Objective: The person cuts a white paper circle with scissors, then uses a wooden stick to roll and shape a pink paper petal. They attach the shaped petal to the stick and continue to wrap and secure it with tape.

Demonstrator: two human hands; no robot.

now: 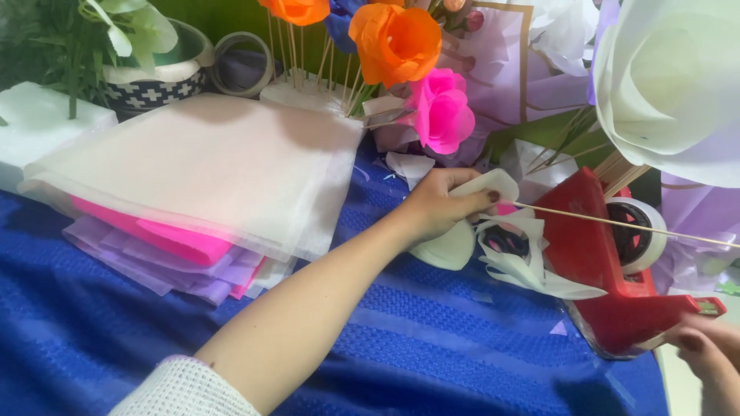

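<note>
My left hand (441, 205) reaches across the blue cloth and is shut on a white paper flower (515, 258). It pinches a white petal at the end of a thin wooden skewer (617, 223) that points right. Loose white petals hang below the hand. The skewer passes over a red tape dispenser (597, 270) with a white tape roll (641, 235). My right hand (711, 353) is at the bottom right corner, fingertips at the dispenser's cutter end. Only part of it shows, so its grip is unclear.
A stack of tissue sheets (200, 166), white over pink and lilac, lies at the left on the blue cloth (432, 347). Orange (397, 42) and pink (445, 112) paper flowers stand on sticks behind. A big white paper flower (671, 77) fills the top right.
</note>
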